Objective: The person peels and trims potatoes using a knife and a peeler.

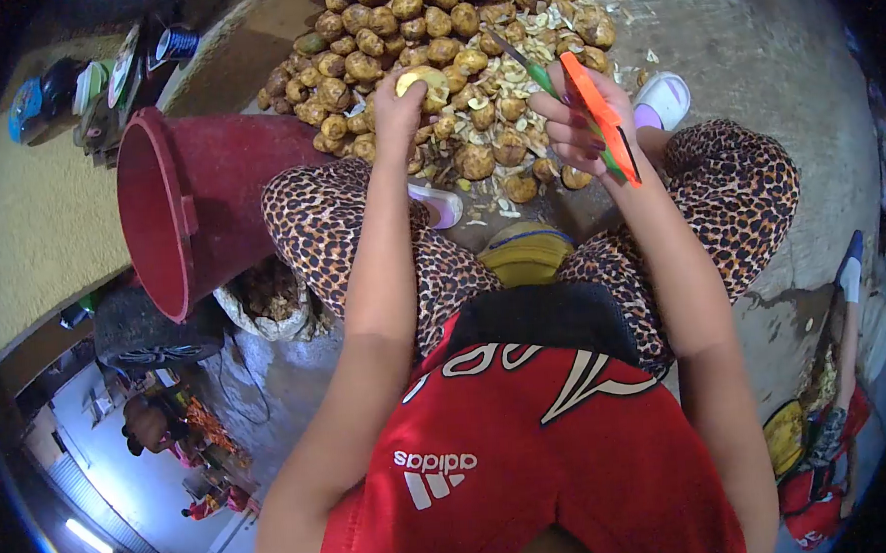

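Observation:
My left hand [398, 117] is closed around a potato [421, 81] whose pale yellow flesh shows on top. My right hand [585, 119] grips a knife [537, 77] with a green handle, its dark, narrow blade pointing up and left. A bright orange strip [594, 103] lies along the same hand; whether it is part of the knife I cannot tell. Blade and potato are apart. Beyond and below both hands spreads a heap of brown potatoes [410, 28], with pale peelings [541, 46] scattered over its right side.
A large red bucket [227, 178] lies tipped on its side at left, near my knee. Below it are a white sack [254, 311] of brown scraps and a tyre [150, 332]. A yellow object [527, 257] sits between my legs. Other people [150, 427] are at lower left.

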The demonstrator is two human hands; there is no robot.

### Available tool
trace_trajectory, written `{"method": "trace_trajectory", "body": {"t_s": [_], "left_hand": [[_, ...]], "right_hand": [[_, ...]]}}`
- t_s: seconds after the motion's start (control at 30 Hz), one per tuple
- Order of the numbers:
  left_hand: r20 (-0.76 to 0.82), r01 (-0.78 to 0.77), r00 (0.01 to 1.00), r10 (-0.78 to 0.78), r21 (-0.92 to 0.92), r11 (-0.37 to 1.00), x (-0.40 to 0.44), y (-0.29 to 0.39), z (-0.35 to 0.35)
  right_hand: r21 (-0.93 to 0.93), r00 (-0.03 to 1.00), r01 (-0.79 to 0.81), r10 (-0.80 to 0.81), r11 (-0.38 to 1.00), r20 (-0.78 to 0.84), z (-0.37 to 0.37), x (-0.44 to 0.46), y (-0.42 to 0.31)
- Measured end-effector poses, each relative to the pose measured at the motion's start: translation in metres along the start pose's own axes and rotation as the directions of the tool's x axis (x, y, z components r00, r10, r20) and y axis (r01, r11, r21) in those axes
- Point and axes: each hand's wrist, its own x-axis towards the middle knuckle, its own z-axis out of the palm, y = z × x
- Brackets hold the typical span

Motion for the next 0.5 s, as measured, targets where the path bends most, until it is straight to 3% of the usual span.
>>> {"method": "trace_trajectory", "body": {"t_s": [0.3,0.5], "left_hand": [[-0.072,-0.013,0.997,0.011,-0.02,1.0,0.0,0.001,-0.003],[0.049,0.121,0.992,-0.116,-0.118,0.985,0.012,-0.004,-0.012]], "right_hand": [[0.002,1.0,-0.009,0.009,1.0,0.003,-0.001,0.001,0.0],[-0.02,1.0,-0.008,0.008,1.0,-0.021,-0.002,0.001,-0.001]]}}
